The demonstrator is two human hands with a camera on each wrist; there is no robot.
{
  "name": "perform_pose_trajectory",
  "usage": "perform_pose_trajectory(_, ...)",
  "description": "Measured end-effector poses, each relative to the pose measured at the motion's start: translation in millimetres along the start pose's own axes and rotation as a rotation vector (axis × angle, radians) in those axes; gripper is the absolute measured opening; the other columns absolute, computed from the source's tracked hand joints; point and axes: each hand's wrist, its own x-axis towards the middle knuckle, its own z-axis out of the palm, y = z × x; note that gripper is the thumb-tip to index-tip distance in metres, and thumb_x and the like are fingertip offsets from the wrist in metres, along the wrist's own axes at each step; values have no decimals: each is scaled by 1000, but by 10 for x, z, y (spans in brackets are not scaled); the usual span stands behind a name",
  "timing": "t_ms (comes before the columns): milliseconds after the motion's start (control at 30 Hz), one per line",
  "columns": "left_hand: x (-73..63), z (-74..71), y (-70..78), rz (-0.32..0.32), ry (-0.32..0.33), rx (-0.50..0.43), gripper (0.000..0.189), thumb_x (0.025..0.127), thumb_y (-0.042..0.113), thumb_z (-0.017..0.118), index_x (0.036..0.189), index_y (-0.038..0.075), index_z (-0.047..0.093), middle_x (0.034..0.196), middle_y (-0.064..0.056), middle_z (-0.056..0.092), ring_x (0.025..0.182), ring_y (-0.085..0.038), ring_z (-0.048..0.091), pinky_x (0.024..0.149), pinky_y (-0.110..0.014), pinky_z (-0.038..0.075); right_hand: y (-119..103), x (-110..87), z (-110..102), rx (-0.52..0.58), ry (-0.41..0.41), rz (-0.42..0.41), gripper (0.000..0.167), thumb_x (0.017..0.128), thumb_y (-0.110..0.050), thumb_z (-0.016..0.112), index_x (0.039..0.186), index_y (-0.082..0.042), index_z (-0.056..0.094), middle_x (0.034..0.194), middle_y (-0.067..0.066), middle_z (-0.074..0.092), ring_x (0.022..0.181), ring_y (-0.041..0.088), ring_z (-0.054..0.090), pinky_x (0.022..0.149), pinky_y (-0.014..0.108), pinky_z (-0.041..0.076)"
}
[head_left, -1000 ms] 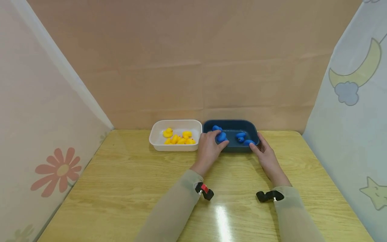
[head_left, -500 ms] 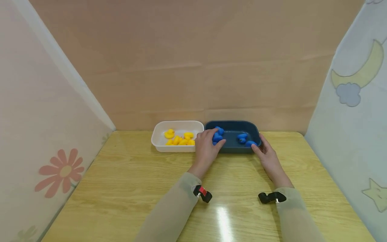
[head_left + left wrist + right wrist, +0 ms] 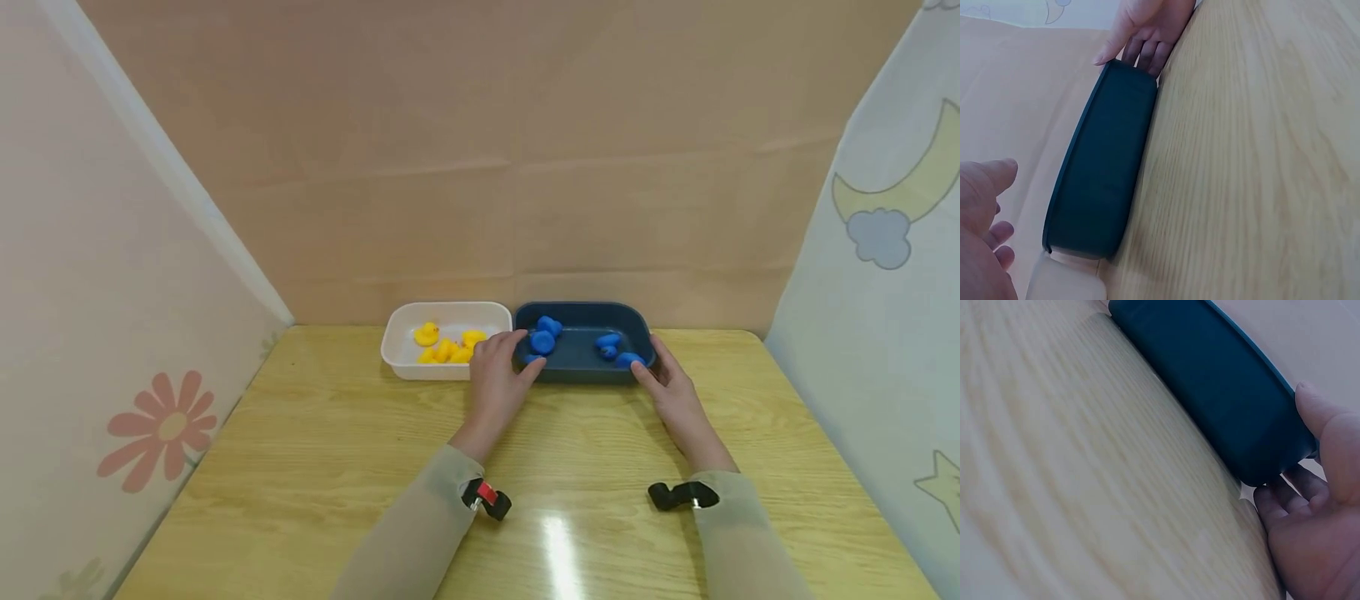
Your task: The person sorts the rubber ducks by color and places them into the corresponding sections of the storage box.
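Several blue rubber ducks [image 3: 542, 342] lie in the dark blue tray [image 3: 581, 377], in a left group and a right group. My left hand [image 3: 495, 385] hovers by the tray's left end, thumb and fingers apart, holding nothing. It overlaps the right end of the white tray [image 3: 411, 368], where several yellow rubber ducks [image 3: 427, 335] lie. My right hand [image 3: 681, 408] grips the dark tray's right end. In the right wrist view its thumb [image 3: 1319, 411] is at the rim and its fingers bend against the end wall. Both wrist views hide the tray's inside.
The two trays stand side by side at the back edge of the wooden table [image 3: 300, 467]. A brown backdrop [image 3: 397, 192] rises right behind them. Patterned cloth walls [image 3: 855, 350] flank both sides.
My left hand has let go of a blue duck at the left of the dark tray and drawn back left and toward me. My right hand stays at the tray's right end.
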Motion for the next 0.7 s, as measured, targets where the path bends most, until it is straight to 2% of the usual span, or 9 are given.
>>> perform_pose_trajectory(200, -67, -40, -41, 36, 5, 3, 55, 101, 40, 84, 146, 13, 71, 146, -9, 68, 131, -35, 56, 112, -50, 47, -10, -45, 10, -22, -2, -3, 86, 116, -43, 58, 179, -28, 2, 184, 13, 4, 168, 40, 9, 131, 34, 24)
perform_pose_trajectory(300, -86, -55, -39, 52, 4, 7, 55, 100, 39, 85, 147, 12, 70, 146, -10, 68, 131, -36, 57, 111, -50, 48, -20, -54, -1, -37, 4, -11, 85, 117, -43, 57, 179, -27, 3, 183, 14, 6, 167, 40, 11, 124, 17, 27)
perform_pose_trajectory(433, -112, -67, -38, 53, -19, 51, 57, 100, 40, 84, 149, 13, 68, 148, -9, 66, 133, -35, 56, 112, -49, 48, 16, -41, -41, -37, 14, -32, 86, 116, -42, 58, 179, -23, 2, 183, 15, 6, 167, 41, 12, 116, 7, 29)
perform_pose_trajectory(500, -132, -72, -52, 59, -33, 73, 58, 100, 41, 84, 149, 14, 68, 149, -9, 66, 133, -35, 56, 113, -50, 48, 42, -37, -74, -41, 24, -39, 88, 116, -42, 58, 179, -22, 0, 184, 13, 5, 167, 41, 11, 121, 12, 28)
perform_pose_trajectory(533, -143, -77, -63, 61, -43, 82, 59, 101, 41, 84, 150, 14, 67, 150, -9, 65, 134, -35, 56, 114, -50, 48, 57, -37, -92, -44, 29, -40, 88, 116, -43, 57, 179, -22, -1, 184, 13, 3, 167, 42, 10, 126, 18, 27)
perform_pose_trajectory(633, -185, -88, -118, 59, -82, 110, 61, 101, 42, 83, 152, 15, 65, 153, -8, 63, 138, -35, 54, 116, -52, 46, 89, -65, -134, -53, 37, -30, 88, 117, -44, 56, 179, -25, -4, 185, 9, -2, 167, 46, 8, 134, 45, 21)
perform_pose_trajectory(700, -211, -102, -165, 58, -109, 145, 62, 102, 43, 82, 155, 16, 63, 156, -7, 61, 141, -35, 52, 117, -53, 44, 96, -98, -153, -71, 43, -26, 88, 116, -45, 56, 179, -27, -4, 185, 9, -5, 165, 51, 5, 131, 62, 17)
